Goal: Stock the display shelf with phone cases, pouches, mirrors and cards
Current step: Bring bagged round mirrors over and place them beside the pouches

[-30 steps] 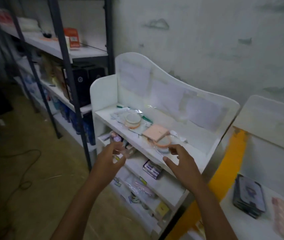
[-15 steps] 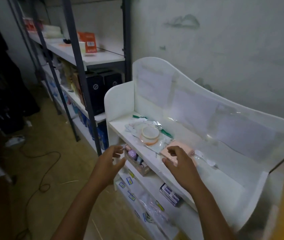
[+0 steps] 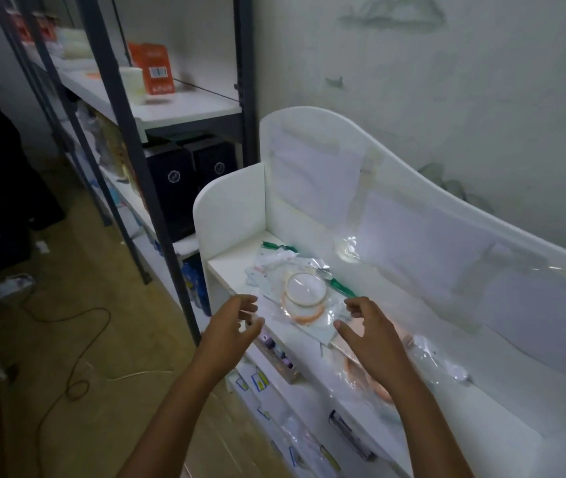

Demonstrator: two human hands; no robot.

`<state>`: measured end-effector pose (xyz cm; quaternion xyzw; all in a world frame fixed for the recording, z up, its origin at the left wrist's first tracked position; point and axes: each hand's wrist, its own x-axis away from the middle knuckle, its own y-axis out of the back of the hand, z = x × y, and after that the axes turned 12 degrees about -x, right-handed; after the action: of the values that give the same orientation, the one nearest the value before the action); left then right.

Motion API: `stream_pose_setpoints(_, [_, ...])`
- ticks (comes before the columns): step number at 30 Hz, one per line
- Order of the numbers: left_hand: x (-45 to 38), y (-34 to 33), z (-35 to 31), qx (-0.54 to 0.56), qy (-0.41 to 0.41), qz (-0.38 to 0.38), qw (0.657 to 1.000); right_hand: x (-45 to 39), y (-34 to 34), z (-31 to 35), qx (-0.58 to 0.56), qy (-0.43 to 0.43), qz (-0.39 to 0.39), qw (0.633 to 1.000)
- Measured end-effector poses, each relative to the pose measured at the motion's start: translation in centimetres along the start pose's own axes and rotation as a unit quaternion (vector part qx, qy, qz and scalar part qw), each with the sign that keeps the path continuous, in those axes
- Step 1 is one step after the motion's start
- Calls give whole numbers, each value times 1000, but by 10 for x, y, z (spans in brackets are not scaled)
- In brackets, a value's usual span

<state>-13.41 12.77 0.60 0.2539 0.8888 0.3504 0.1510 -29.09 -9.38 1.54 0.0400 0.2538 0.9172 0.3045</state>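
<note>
Both hands hovered over the front edge of the white display shelf (image 3: 229, 215), top tier. Left hand (image 3: 231, 331) was loose, fingers half-curled, holding nothing, just off the shelf's front-left corner. Right hand (image 3: 369, 334) was the same, relaxed with fingers bent, empty, above a pink item in plastic wrap (image 3: 374, 377) that it partly hid; what that item was could not be told.

Between the two hands lay a round mirror (image 3: 305, 286) in a clear bag, on top of a pile of flat bagged packets (image 3: 271, 267), near the left end of the top tier. More crumpled clear wrap (image 3: 440, 360) lay to the right of the right hand. The shelf's curved back panel (image 3: 423, 236) had pale sheets taped on it.

The lower tier under the left hand held a small tray of little coloured items (image 3: 279, 353), blurred. Lower still were bagged cards with yellow labels (image 3: 260, 382) and a dark striped pack (image 3: 352, 434).

To the left stood a metal rack (image 3: 126, 132) with an orange box (image 3: 154, 69) and a white cup (image 3: 132, 84) on its top board, and two black boxes (image 3: 191, 177) below. A cable (image 3: 78, 339) trailed over the wooden floor.
</note>
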Motion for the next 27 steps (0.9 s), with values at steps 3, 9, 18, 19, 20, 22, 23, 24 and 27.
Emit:
stream_pose_setpoints(3, [-39,-12,8,6,10,34,999,-19,-6,-5,13,-21,-15,1000])
stream_pose_setpoints(9, [-108,-38,28,-20,18,117,993,-54,-17,-14,38,-63,-52,996])
stream_pose_setpoints(18, [-159,-71,43,-72,54,194,977,-75,-37,-23,39,-113,-100,988])
stream_pose_setpoints(19, [-162,-73,43,-70,53,190,978,-75,-37,-24,39,-115,-105,987])
stream_pose_setpoints(20, [-165,-76,43,-66,52,187,979,-75,-37,-25,41,-119,-108,986])
stream_pose_setpoints(22, [-172,-80,42,-63,51,186,979,-75,-37,-26,43,-128,-114,984])
stream_pose_setpoints(23, [-174,-83,40,-66,45,184,980,-75,-36,-27,45,-130,-118,983])
stream_pose_setpoints(24, [-176,-85,39,-71,37,179,981,-75,-36,-28,47,-130,-122,983])
stream_pose_setpoints(27, [-179,-90,33,-83,17,144,986,-77,-33,-27,47,-131,-127,982])
